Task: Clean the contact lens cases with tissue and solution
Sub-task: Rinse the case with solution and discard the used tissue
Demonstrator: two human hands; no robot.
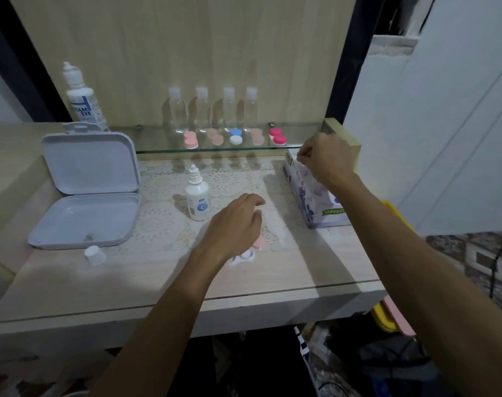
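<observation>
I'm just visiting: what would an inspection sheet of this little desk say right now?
Surface: wooden desk with a lace mat, glass shelf behind.
Job's things: open contact lens case under the left hand; small solution bottle, uncapped; tissue box; five closed cases and a large solution bottle on the shelf.
Clutter: open white box, loose cap, four clear bottles.
Grips: left hand relaxed over the case; right hand pinching at the tissue box.
Cables: dark cable at right.
Surroundings: white wall, bags below.
</observation>
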